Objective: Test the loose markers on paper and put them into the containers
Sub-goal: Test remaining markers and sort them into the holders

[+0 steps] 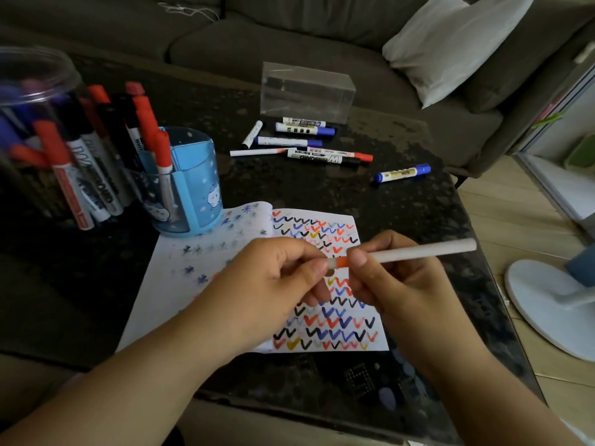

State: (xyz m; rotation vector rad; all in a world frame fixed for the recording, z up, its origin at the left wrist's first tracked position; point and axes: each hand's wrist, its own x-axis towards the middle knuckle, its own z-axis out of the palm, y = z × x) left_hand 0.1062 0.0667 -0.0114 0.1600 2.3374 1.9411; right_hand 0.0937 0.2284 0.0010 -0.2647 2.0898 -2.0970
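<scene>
A thin white marker (418,251) with an orange band is held level above the paper (180,284). My right hand (396,284) grips its barrel. My left hand (273,278) pinches the cap end next to the orange band. The paper lies on the dark table (322,194), covered with coloured check marks on its right half. Several loose markers (309,146) lie at the back of the table, and one blue marker (402,173) lies apart to the right. A clear tub (32,101) full of markers and a blue pen holder (196,188) stand at the left.
A clear plastic box (307,91) stands behind the loose markers. A grey sofa (257,37) with a white cushion (450,43) runs along the back. A white fan base (553,307) sits on the floor right of the table edge.
</scene>
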